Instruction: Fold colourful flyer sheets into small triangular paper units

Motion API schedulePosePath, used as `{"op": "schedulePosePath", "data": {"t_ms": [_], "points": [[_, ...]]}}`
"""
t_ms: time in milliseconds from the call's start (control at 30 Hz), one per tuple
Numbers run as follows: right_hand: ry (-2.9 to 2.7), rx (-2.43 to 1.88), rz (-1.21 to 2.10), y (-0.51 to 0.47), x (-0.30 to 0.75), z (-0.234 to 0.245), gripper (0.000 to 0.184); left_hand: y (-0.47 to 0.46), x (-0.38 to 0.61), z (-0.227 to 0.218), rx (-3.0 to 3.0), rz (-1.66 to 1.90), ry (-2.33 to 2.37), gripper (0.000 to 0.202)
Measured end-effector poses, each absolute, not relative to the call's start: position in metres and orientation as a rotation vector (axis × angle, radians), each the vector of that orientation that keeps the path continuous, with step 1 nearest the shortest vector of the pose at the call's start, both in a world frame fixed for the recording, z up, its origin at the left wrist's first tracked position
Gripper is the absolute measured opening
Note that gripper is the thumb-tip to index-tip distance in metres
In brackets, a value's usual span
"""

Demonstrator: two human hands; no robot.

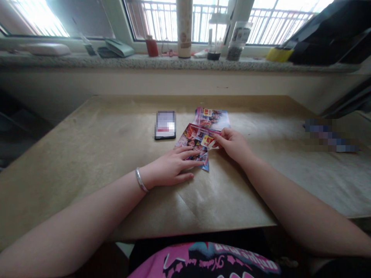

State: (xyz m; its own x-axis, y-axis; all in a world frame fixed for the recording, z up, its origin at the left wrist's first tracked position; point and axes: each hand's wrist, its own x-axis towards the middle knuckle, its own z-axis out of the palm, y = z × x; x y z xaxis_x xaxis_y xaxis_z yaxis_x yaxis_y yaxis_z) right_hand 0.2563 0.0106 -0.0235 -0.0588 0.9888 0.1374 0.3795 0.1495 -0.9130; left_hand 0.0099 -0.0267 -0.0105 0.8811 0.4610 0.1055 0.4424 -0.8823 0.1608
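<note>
A colourful printed leaflet [194, 141] lies partly folded on the brown paper-covered table [87, 154]. My left hand [171, 168] rests flat on its lower part, fingers stretched out and pressing it down; a silver bangle is on that wrist. My right hand [232, 143] pinches the leaflet's right edge near a yellow price tag, fingers closed on the paper. A second leaflet [213, 117] lies just behind, partly under the first.
A dark phone [165, 125] lies left of the leaflets. A blurred object [330, 139] sits at the far right of the table. The windowsill behind holds a tall bottle [184, 27], a red cup [152, 47], jars and a black bag [333, 34].
</note>
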Motion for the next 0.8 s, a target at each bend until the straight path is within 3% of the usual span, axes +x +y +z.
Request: {"op": "schedulePosePath", "data": {"t_ms": [333, 567, 800], "points": [[-1.749, -1.31, 0.891, 0.007, 0.258, -0.025, 0.03, -0.026, 0.008, -0.013, 2.855, 0.217, 0.761, 0.047], [-1.951, -1.332, 0.575, 0.001, 0.256, -0.019, 0.017, -0.027, 0.008, -0.014, 2.817, 0.268, 0.814, 0.05], [-1.967, -1.271, 0.699, -0.003, 0.249, -0.018, 0.018, -0.027, 0.007, -0.016, 2.805, 0.247, 0.927, 0.049]]}}
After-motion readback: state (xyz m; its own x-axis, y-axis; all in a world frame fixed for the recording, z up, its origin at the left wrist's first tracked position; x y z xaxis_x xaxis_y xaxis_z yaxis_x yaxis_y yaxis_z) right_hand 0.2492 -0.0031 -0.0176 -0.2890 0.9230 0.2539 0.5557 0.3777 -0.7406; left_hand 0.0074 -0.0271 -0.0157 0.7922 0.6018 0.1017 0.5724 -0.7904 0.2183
